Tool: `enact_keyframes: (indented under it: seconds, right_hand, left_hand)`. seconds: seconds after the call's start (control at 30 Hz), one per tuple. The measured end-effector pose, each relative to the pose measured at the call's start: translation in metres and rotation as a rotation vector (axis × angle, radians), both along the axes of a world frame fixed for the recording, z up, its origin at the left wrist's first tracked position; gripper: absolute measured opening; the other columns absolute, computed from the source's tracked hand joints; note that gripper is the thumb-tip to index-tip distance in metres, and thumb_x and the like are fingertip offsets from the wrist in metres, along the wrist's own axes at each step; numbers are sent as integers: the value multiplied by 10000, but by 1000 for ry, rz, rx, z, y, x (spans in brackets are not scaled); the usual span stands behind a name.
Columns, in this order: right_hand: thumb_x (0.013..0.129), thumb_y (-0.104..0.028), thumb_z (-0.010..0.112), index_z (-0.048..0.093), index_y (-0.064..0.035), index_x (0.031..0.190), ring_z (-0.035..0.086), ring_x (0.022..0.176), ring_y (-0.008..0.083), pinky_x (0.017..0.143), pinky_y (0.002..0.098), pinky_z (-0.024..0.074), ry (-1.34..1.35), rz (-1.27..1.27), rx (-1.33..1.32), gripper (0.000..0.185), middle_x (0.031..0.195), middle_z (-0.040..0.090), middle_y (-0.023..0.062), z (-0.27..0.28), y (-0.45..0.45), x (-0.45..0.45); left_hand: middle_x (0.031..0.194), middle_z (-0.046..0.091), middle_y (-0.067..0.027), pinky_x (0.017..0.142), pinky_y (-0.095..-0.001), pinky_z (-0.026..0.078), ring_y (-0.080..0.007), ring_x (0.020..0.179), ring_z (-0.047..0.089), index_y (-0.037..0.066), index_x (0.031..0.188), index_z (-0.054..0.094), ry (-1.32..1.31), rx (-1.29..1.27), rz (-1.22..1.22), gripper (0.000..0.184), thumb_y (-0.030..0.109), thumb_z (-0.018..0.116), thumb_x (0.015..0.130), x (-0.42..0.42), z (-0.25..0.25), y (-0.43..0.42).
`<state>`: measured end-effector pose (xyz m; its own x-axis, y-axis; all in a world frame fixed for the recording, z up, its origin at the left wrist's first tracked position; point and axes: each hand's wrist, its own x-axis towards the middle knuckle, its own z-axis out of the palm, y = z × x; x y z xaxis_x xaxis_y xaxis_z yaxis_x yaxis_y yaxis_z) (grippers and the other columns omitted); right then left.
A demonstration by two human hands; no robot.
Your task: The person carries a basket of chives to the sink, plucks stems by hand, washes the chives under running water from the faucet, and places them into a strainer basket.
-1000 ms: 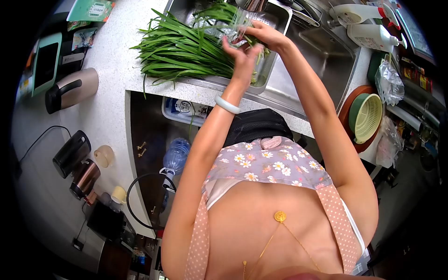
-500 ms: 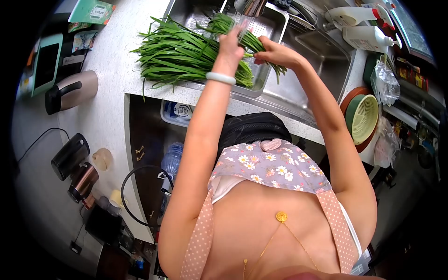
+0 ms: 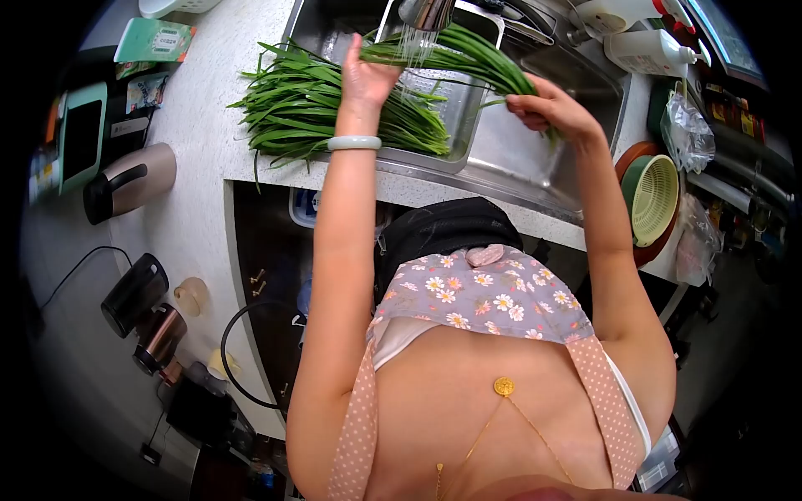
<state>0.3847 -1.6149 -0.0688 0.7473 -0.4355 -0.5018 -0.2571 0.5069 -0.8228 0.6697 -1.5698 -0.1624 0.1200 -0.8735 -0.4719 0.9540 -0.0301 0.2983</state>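
My right hand [image 3: 555, 108] is closed around the lower end of a bunch of garlic chives [image 3: 480, 58], held above the sink. Water from the faucet [image 3: 426, 15] runs onto the bunch. At its leafy end, my left hand [image 3: 368, 82], with a pale bangle at the wrist, cradles the leaves with the thumb raised; its other fingers are partly hidden. Below my left hand, a larger pile of garlic chives [image 3: 309, 113] lies across the counter edge and a metal tray [image 3: 462, 150] in the sink.
The right sink basin [image 3: 518, 154] is beside the tray. Soap bottles [image 3: 647, 54] stand behind it, and a green colander [image 3: 653, 200] leans at the right. On the left counter are a kettle [image 3: 138, 179] and a dark jug [image 3: 138, 292].
My right hand has moved right and slightly down, drawing the bunch out straighter under the water. My left hand has shifted left toward the leaf tips, with its thumb now raised.
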Motion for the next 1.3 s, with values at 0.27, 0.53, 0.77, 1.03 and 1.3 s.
enact_keyframes:
  seconds: [0.27,0.53,0.77,1.03,1.3]
  right_hand:
    - [901,-153,524,435,-50,874,306,472,15,397,157,267,-300,-258,127,139,682,406,-17,10,-9,-33]
    - [873,-178,580,488,-43,885,528,604,82,558,207,479,-176,-147,205,163,733,525,7,-34,44,76]
    - [882,-171,552,476,-50,874,456,535,64,491,215,393,33,141,18,143,668,483,-3,-12,41,40]
    - [880,-177,522,489,-49,889,446,543,70,484,232,388,391,134,-282,133,669,468,-7,-33,33,-28]
    - [894,-182,504,465,-45,887,445,566,66,502,223,393,290,85,-339,143,684,449,-18,-10,31,-26]
  left_hand:
    - [1442,202,-179,1078,-512,217,-297,1315,277,16,1404,41,110,-3,302,828,462,473,856,64,7,27]
    - [928,559,-105,794,-343,481,-207,846,555,-19,1227,382,-196,51,-534,905,716,514,716,-61,37,55]
    - [807,591,-102,788,-382,502,-221,787,573,13,776,552,40,160,-26,211,189,535,889,9,-18,-12]
    - [1254,463,-177,1040,-495,287,-296,1189,422,-13,1192,414,-148,220,-119,599,486,497,871,6,-12,-9]
    - [1452,175,-190,1081,-508,147,-312,1332,208,-6,1401,44,-136,253,-143,801,499,408,898,-15,-31,-1]
